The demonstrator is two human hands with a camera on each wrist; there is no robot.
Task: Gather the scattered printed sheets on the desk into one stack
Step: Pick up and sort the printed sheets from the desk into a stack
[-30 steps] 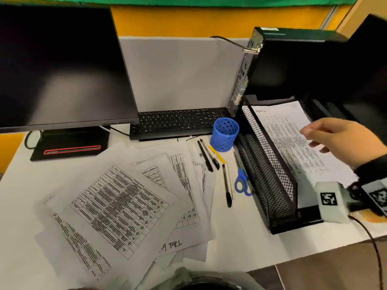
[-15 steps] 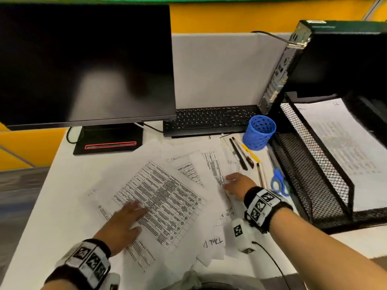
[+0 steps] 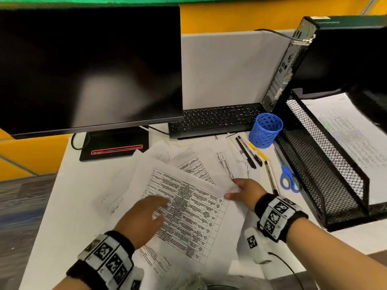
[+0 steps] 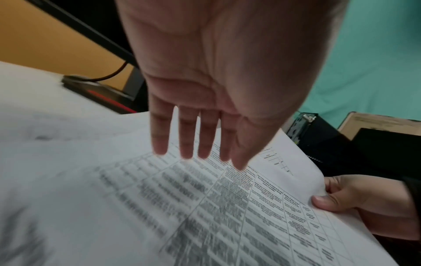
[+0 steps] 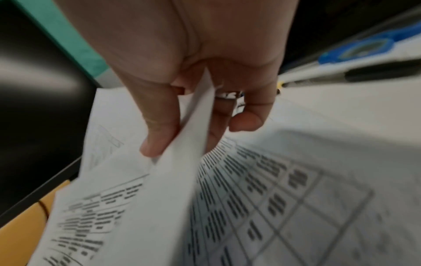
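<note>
At the far left of the desk [image 3: 69, 197] stands the monitor [image 3: 88, 65], and the sheets [image 3: 188, 208] lie fanned in front of it, overlapping loosely rather than squared. The left hand [image 3: 142, 218] lies flat on the top printed table, fingers straight and spread; the left wrist view shows those fingers [image 4: 187, 136] extended over the page, tips at or just above the paper. To its right, the right hand [image 3: 245, 193] pinches the right edge of the sheets, lifting that edge off the desk. The head view hides how deep this grip goes; the right wrist view shows the thumb [image 5: 159, 126] on top and the fingers curled beneath, with several layers of paper between them. The left wrist view catches the same right hand [image 4: 364, 203], thumb over the page corner. Further right lie pens [image 3: 249, 152], a blue cup [image 3: 266, 130] and scissors [image 3: 288, 176], then a mesh tray [image 3: 326, 170] holding another sheet.
</note>
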